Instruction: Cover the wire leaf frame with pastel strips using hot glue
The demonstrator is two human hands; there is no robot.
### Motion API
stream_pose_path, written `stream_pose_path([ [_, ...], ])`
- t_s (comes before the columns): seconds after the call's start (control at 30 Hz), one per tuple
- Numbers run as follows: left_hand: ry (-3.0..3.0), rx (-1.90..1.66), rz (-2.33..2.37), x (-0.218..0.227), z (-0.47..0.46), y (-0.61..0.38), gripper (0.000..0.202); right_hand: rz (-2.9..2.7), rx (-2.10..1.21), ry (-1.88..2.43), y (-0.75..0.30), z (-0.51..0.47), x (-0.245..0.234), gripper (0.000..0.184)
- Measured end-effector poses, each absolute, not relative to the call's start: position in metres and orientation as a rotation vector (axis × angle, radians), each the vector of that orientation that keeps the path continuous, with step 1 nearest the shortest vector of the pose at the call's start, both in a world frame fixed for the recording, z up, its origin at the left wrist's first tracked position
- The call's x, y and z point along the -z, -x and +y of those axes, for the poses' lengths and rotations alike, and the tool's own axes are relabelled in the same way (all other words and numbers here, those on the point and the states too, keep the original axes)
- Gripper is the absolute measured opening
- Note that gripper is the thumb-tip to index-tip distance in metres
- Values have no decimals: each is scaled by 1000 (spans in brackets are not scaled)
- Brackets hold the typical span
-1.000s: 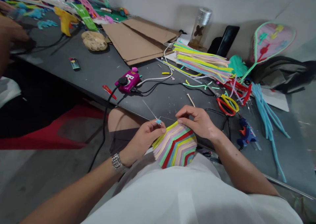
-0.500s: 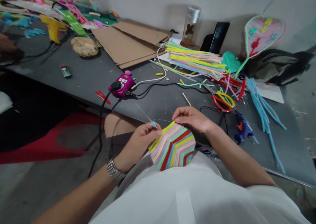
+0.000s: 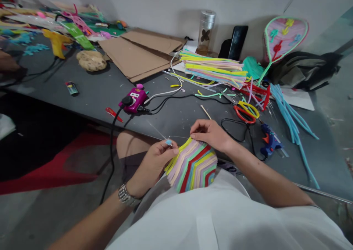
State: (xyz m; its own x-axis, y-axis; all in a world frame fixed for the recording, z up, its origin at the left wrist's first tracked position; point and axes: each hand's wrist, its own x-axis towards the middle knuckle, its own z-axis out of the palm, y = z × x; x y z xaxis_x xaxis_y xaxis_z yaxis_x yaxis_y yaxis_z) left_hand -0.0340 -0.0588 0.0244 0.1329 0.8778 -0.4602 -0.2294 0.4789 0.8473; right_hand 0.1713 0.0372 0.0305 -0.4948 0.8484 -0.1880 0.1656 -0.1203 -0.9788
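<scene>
A striped fan-like piece made of pipe cleaners [image 3: 194, 165], in yellow, lilac, cream, green, red and blue, lies against my white shirt above my lap. At its upper edge my right hand [image 3: 208, 134] pinches the yellow outer strip between thumb and bent fingers. My left hand [image 3: 158, 156] is closed at the left edge of the piece, thumb pressed on the fingers. A small light blue bit [image 3: 168, 142] shows at my left fingertips, and a thin wire [image 3: 158, 129] sticks out beyond it. What lies inside the left fist is partly hidden.
On the grey table lie a purple power socket [image 3: 134, 100] with cords, scissors [image 3: 245, 112], a blue glue gun [image 3: 271, 141], light blue pipe cleaners [image 3: 292, 119] and a mixed pipe-cleaner bundle [image 3: 213, 68]. Behind are cardboard [image 3: 138, 59], a bottle [image 3: 206, 33] and a phone [image 3: 238, 42]. Another person's hand [image 3: 9, 62] is far left.
The camera view has shifted slightly, so the table things sit a little further left. Both hands keep their grip on the striped piece, almost unmoved.
</scene>
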Motion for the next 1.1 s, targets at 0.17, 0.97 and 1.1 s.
stream_pose_path([
  [0.17,-724,-940,1172,-31,-59,30,22,-1986,-1095,1120,-174,17,-40,11],
  [0.97,-850,-912,1227,-43,-62,27,21,-1411,-1962,1317,-175,14,-57,22],
  [1.1,-844,-901,1237,-46,-60,25,22,-1477,-1912,1288,-177,15,-60,25],
])
